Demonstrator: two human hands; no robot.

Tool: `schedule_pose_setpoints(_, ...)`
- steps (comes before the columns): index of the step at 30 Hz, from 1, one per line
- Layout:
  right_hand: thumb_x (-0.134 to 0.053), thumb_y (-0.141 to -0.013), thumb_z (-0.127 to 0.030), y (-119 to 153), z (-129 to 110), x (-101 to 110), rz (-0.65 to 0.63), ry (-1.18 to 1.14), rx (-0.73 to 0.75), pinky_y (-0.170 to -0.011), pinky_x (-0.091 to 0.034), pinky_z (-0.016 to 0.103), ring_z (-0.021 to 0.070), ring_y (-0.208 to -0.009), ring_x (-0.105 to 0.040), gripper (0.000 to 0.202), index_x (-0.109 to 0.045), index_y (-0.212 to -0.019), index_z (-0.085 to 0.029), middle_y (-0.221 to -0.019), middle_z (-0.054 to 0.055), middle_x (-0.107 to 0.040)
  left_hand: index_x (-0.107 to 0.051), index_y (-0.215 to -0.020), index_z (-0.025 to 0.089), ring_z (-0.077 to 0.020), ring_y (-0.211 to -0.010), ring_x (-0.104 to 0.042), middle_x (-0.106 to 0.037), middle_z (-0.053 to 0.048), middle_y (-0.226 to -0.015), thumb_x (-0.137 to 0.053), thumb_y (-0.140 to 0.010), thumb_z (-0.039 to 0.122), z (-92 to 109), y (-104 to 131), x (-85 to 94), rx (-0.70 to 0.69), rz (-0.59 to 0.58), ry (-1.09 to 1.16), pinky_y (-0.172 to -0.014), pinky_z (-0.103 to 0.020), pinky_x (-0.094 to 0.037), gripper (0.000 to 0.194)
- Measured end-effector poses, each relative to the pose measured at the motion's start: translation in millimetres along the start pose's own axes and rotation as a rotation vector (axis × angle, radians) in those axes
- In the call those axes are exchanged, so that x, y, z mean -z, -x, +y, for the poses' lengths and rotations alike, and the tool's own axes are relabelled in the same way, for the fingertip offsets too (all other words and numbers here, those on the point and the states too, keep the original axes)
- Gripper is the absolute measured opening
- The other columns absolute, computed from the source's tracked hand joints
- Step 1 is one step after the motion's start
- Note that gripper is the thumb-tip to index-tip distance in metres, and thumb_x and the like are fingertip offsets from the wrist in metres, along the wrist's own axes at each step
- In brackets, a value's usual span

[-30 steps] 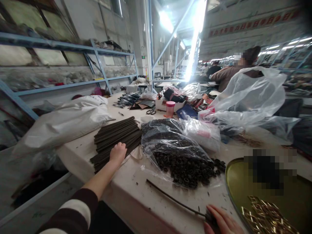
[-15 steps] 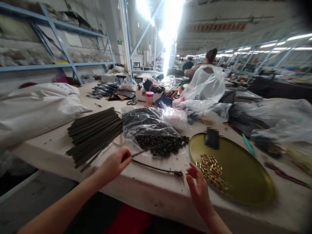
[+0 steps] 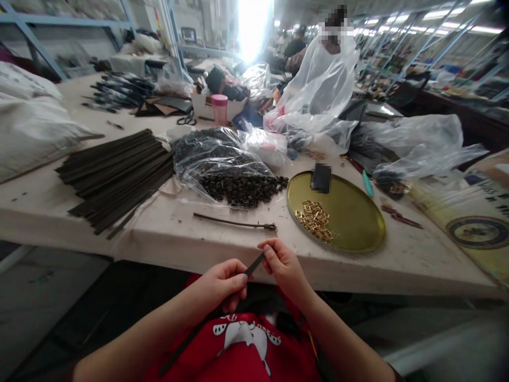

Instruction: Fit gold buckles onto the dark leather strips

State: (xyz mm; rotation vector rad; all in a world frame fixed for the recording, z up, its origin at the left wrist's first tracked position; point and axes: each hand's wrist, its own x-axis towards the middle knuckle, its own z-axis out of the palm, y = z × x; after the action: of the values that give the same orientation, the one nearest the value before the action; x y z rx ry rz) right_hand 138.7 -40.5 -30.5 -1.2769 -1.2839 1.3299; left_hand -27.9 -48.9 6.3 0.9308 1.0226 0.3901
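Observation:
In front of the table edge, a dark strap (image 3: 255,264) runs between my two hands. My left hand (image 3: 228,284) is closed around it, and its long tail hangs down over my lap. Fingertips of my right hand (image 3: 278,260) pinch the strap's upper end. Just beyond them a finished-looking strap with a small metal buckle (image 3: 234,221) lies on the table, buckle end to the right. To the left is a fanned stack of dark straps (image 3: 119,178). Small black loops (image 3: 242,190) spill from a clear plastic bag (image 3: 214,154). Gold buckles (image 3: 315,218) lie in a heap on an olive oval tray (image 3: 353,223).
A small dark block (image 3: 321,179) sits on the tray's far rim. Behind are a pink-lidded jar (image 3: 219,109), scissors (image 3: 186,118) and clear plastic bags (image 3: 318,90). A white sack (image 3: 32,127) lies at left, a printed yellow sack (image 3: 473,223) at right. Other people work farther back.
Both hands have drawn back to the table's near edge and come together on a strap. The right hand went from open to pinching. The buckled strap stays on the table, apart from both hands.

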Motion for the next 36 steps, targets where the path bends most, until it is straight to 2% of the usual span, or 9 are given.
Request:
schedule_pose_setpoints(5,-0.049,-0.082,-0.035,2.5,0.3,-1.9,-0.012,0.011,0.046,-0.049,-0.033,0.021,0.0083,-0.053,-0.041,0.017,-0.052,-0.085,-0.019,-0.062,-0.004,-0.044,-0.043,-0.082,0.017,-0.0036,-0.034,-0.04,-0.056,0.004,-0.056,-0.058,-0.073,0.039,-9.5,-4.4,-0.7,0.006,-0.015,0.131,-0.032,-0.013,-0.025,0.028)
schedule_pose_setpoints(11,-0.05,-0.079,-0.034,-6.1,11.1,-9.4,-0.076,-0.219,-0.198,-0.046,-0.032,0.02,0.0075,-0.046,-0.038,0.016,-0.045,-0.085,-0.02,-0.057,-0.007,-0.04,-0.043,-0.08,0.016,-0.0031,-0.036,-0.04,-0.059,0.002,-0.06,-0.061,-0.073,0.036,-15.2,-5.3,-0.6,-0.063,-0.041,0.277,-0.033,-0.013,-0.024,0.027)
schedule_pose_setpoints(13,-0.051,-0.079,-0.035,-6.8,14.9,-11.4,-0.019,-0.111,-0.135,-0.048,-0.034,0.022,0.0086,-0.049,-0.04,0.016,-0.044,-0.08,-0.02,-0.059,-0.006,-0.042,-0.043,-0.08,0.017,-0.0027,-0.036,-0.038,-0.059,0.002,-0.061,-0.061,-0.073,0.034,-15.6,-5.9,-0.7,-0.073,-0.039,0.308,-0.033,-0.013,-0.022,0.026)
schedule_pose_setpoints(16,-0.053,-0.079,-0.03,-4.5,14.7,-11.0,0.095,0.252,0.119,-0.058,-0.037,0.025,0.0116,-0.061,-0.046,0.015,-0.048,-0.071,-0.019,-0.068,-0.002,-0.047,-0.042,-0.081,0.018,-0.0028,-0.034,-0.036,-0.059,0.003,-0.059,-0.062,-0.072,0.033,-16.9,-8.7,0.2,-0.075,-0.023,0.321,-0.032,-0.013,-0.019,0.026)
schedule_pose_setpoints(20,-0.045,-0.085,-0.023,1.9,4.6,-6.9,-0.003,0.504,0.331,-0.067,-0.039,0.027,0.0146,-0.073,-0.051,0.017,-0.056,-0.073,-0.018,-0.074,0.003,-0.056,-0.043,-0.085,0.018,-0.0024,-0.032,-0.033,-0.058,0.003,-0.059,-0.06,-0.071,0.035,-17.5,-12.3,1.7,-0.076,0.007,0.288,-0.031,-0.014,-0.016,0.028)
schedule_pose_setpoints(23,-0.047,-0.084,-0.025,4.7,-1.6,-3.9,-0.126,0.53,0.361,-0.071,-0.041,0.028,0.0157,-0.078,-0.054,0.015,-0.06,-0.083,-0.017,-0.08,0.005,-0.06,-0.045,-0.087,0.017,-0.0023,-0.032,-0.031,-0.057,0.003,-0.059,-0.059,-0.072,0.038,-16.1,-11.9,0.8,-0.066,0.024,0.234,-0.032,-0.015,-0.015,0.029)
schedule_pose_setpoints(28,-0.051,-0.083,-0.027,4.6,-2.1,1.8,-0.252,0.48,0.235,-0.064,-0.043,0.023,0.0125,-0.07,-0.056,0.015,-0.063,-0.08,-0.018,-0.075,0.002,-0.062,-0.047,-0.087,0.016,-0.0028,-0.035,-0.026,-0.052,0.005,-0.056,-0.055,-0.074,0.038,-16.3,-8.2,-4.4,-0.078,0.128,0.088,-0.035,-0.017,-0.014,0.026)
schedule_pose_setpoints(33,-0.043,-0.086,-0.02,7.4,-2.6,3.4,-0.301,0.664,0.295,-0.068,-0.044,0.024,0.0137,-0.074,-0.058,0.022,-0.064,-0.083,-0.016,-0.079,0.005,-0.064,-0.052,-0.081,0.015,-0.0108,-0.054,-0.045,-0.052,0.003,-0.059,-0.048,-0.077,0.033,-21.2,-7.3,-8.2,-0.204,0.188,-0.149,-0.053,-0.022,-0.035,0.019)
schedule_pose_setpoints(36,-0.042,-0.084,-0.016,9.0,-2.1,1.8,-0.319,0.819,0.363,-0.069,-0.045,0.027,0.0162,-0.074,-0.058,0.022,-0.064,-0.081,-0.014,-0.08,0.008,-0.065,-0.052,-0.077,0.015,-0.0135,-0.06,-0.048,-0.052,0.001,-0.061,-0.045,-0.078,0.03,-20.3,-4.9,-10.6,-0.23,0.194,-0.288,-0.061,-0.025,-0.037,0.016)
